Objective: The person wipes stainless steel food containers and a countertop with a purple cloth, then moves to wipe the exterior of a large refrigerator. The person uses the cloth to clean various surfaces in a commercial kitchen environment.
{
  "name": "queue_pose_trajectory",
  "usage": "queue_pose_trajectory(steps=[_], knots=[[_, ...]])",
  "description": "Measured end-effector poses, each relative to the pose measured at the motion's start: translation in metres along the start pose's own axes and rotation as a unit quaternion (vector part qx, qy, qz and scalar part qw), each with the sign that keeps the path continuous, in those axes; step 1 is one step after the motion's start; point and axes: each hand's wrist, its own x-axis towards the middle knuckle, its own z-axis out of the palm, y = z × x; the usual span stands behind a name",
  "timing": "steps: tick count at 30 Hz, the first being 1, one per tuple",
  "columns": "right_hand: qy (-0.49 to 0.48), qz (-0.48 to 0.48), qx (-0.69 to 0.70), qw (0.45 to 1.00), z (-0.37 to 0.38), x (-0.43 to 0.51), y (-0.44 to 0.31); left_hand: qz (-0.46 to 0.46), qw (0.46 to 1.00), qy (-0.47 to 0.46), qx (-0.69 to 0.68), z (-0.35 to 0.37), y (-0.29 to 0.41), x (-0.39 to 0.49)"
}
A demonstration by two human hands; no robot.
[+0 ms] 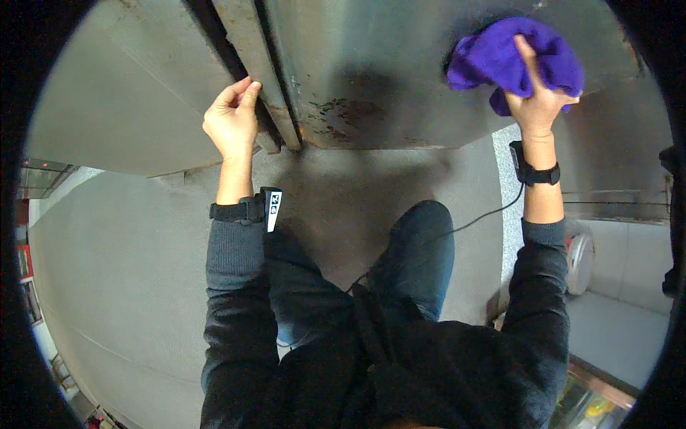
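At the upper right, my right hand (538, 107) grips a bunched purple cloth (514, 53) against a grey metal panel (396, 48), its index finger stretched over the cloth. My left hand (233, 112), at the upper left, has its fingertips and thumb together at the edge of a narrow metal strip (249, 53) beside a dark gap; whether it pinches that edge is not plain. Rust-like dark marks show low on the panel between my hands. Both wrists wear black strapped devices.
Grey matting (134, 257) covers the floor around my knees. Another large panel (134, 91) stands at the upper left. A thin cable (482, 215) runs from my right wrist to my body. On the right are a round clear-lidded container (580, 264) and a pale surface (616, 322).
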Motion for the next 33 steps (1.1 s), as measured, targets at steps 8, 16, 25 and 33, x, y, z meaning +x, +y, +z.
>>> queue_pose_trajectory(steps=[8, 16, 25, 33], knots=[[-0.171, 0.045, 0.011, 0.984, 0.090, -0.150, -0.089, 0.001, 1.000, 0.005, -0.004, -0.002, -0.005, 0.000], [-0.246, 0.029, 0.028, 0.969, 0.069, -0.175, -0.083, 0.005, 1.000, 0.014, 0.001, -0.001, -0.016, 0.007], [0.216, 0.366, 0.018, 0.905, 0.058, -0.059, -0.034, 0.026, 0.999, 0.023, 0.001, -0.007, -0.017, 0.005], [0.290, 0.807, 0.212, 0.469, 0.167, -0.253, -0.084, 0.030, 0.999, -0.008, -0.043, -0.004, -0.022, 0.006]])
